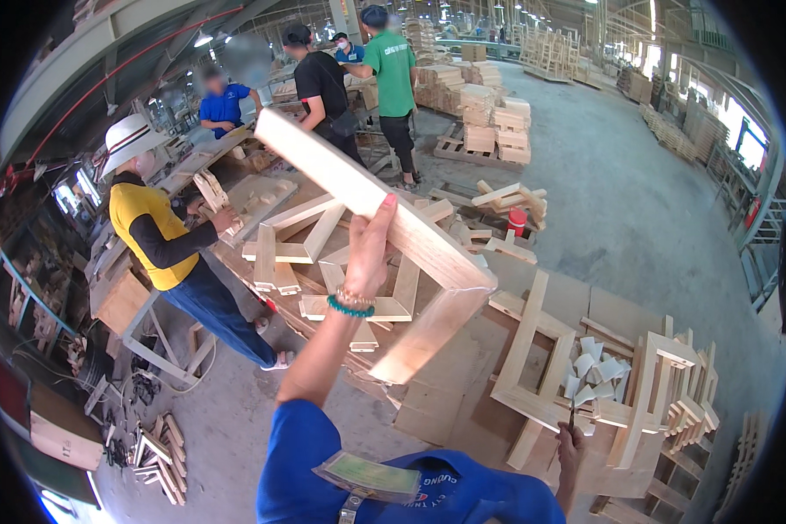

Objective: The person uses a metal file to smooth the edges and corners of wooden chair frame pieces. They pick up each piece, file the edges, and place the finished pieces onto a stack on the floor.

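My left hand (371, 249) is raised in front of me, its fingers closed round an L-shaped wooden frame piece (428, 249). The long arm of that piece slants up to the far left; the short arm runs down toward me from a mitred corner. Low on the right, my right hand (570, 444) is closed on a thin, dark, pointed tool (573, 410), its exact kind too small to make out. Just beyond that tool lie a rectangular wooden frame (520, 349) and a heap of whitish scraps (596, 368).
More L-shaped pieces (314, 231) are stacked on the bench beyond my left hand. Wooden frames (664, 384) pile up at right, over a pallet. A person in yellow (153, 231) works at left with wood in hand; several others stand farther back. A red container (517, 222) sits among wood.
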`<state>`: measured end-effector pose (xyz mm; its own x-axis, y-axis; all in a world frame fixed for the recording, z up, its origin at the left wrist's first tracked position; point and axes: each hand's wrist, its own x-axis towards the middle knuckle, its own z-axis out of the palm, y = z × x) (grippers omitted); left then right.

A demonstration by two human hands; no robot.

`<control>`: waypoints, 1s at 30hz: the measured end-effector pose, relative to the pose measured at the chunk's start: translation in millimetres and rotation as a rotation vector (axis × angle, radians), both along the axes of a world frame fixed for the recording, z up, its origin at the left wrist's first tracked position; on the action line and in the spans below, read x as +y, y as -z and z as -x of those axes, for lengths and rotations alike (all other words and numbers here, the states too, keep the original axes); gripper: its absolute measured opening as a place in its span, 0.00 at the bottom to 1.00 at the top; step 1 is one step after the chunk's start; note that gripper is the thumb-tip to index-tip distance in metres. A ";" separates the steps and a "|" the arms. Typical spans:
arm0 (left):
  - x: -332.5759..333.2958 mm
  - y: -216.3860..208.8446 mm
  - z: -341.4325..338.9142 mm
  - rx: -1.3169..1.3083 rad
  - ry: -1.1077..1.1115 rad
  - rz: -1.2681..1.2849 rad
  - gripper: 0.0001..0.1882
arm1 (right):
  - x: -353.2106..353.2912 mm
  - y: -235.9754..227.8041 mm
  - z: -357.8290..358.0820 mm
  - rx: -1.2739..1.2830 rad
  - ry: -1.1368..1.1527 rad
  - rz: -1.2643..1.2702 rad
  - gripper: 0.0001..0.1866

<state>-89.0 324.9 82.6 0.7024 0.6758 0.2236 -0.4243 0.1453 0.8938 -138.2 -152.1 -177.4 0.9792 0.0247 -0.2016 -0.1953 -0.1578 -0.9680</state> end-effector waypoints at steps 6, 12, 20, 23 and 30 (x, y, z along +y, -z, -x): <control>-8.0 29.5 24.2 -0.238 -0.218 0.304 0.13 | -0.8 1.0 3.7 -0.008 0.040 -0.115 0.13; -25.2 69.2 49.1 -0.315 -0.328 0.440 0.17 | -13.1 -5.1 17.5 0.069 0.167 -0.220 0.11; -35.0 84.8 54.9 -0.286 -0.289 0.488 0.18 | 5.4 -23.6 7.4 0.008 0.009 -0.207 0.11; -35.2 85.0 58.8 -0.267 -0.256 0.460 0.18 | 13.5 -22.1 1.5 -0.028 -0.027 -0.191 0.11; -33.6 84.3 67.4 -0.236 -0.302 0.470 0.16 | 17.0 -17.0 3.2 0.016 -0.016 -0.148 0.10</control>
